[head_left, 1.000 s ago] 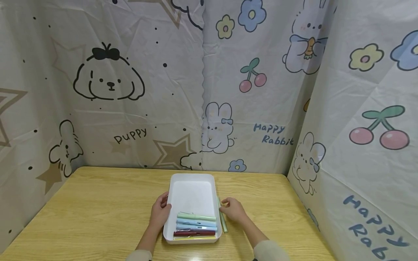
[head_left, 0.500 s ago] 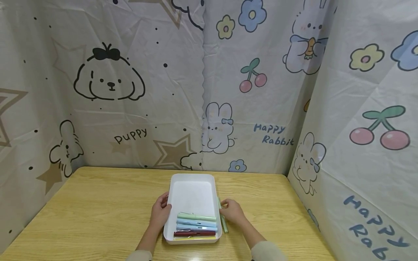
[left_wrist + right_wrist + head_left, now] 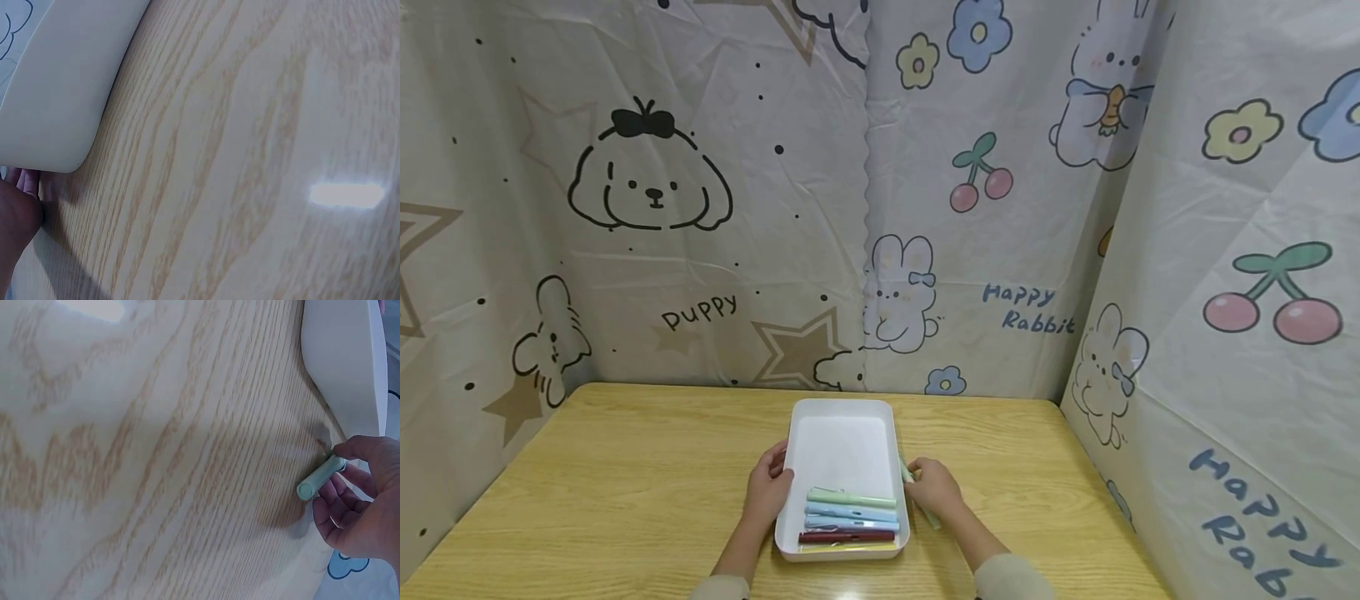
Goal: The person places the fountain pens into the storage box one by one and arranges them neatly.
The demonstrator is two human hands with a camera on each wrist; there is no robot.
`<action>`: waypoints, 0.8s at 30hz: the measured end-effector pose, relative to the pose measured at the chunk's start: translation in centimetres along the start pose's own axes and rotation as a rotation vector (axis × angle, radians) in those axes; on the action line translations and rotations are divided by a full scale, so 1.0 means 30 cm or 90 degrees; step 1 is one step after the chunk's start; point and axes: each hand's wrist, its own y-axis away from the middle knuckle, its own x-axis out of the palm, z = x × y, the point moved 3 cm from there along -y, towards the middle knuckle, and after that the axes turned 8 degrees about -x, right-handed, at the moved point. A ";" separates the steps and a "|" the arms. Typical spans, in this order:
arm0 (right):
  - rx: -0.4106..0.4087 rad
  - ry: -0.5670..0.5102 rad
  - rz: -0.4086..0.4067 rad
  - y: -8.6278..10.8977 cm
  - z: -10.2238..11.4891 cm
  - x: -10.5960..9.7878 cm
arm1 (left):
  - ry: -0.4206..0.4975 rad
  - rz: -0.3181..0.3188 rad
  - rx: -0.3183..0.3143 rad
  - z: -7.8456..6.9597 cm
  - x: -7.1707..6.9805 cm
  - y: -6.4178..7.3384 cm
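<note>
A white tray (image 3: 838, 442) lies lengthwise before me. My left hand (image 3: 767, 485) holds its left side, thumb at the rim and fingers along the outer wall; the fingertips are partly hidden by the tray. At the tray's right side, my right hand (image 3: 936, 485) pinches a light green pen (image 3: 321, 479) between thumb and fingers. This pen slants over the tabletop in the right wrist view, close beside the tray wall. Inside the tray's near end lie a green pen (image 3: 852, 499), two light blue pens (image 3: 850, 523), a dark red pen (image 3: 847, 537) and a yellow pen (image 3: 847, 548), side by side crosswise.
The wood-grain table (image 3: 647, 475) extends on both sides of the tray. Behind it and along the sides hang printed cloth curtains (image 3: 700, 275). A bright light reflection (image 3: 347, 195) shows on the tabletop in the left wrist view.
The green pen beside the tray lay nearly along the tray's right wall; its near end has now swung outward to the right in my right hand's pinch. My left hand and the tray stay put.
</note>
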 end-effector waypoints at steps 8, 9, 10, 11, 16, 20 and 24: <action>-0.001 -0.022 0.004 0.007 -0.004 -0.006 | 0.006 0.014 -0.010 -0.001 -0.001 0.002; 0.000 -0.024 0.007 0.008 -0.005 -0.009 | 0.004 0.015 -0.009 -0.002 -0.001 0.002; 0.007 -0.025 0.009 0.008 -0.008 -0.010 | 0.004 0.016 -0.011 -0.001 -0.001 0.003; 0.009 -0.022 0.010 0.008 -0.011 -0.013 | 0.003 0.017 -0.010 -0.001 -0.001 0.003; 0.019 -0.004 0.001 0.009 -0.021 -0.028 | 0.002 0.016 -0.008 0.000 -0.001 0.003; 0.024 -0.002 0.001 0.010 -0.027 -0.041 | 0.000 0.014 -0.008 -0.002 -0.001 0.002; 0.023 -0.004 0.000 0.010 -0.037 -0.051 | -0.001 0.016 -0.009 -0.003 -0.001 0.004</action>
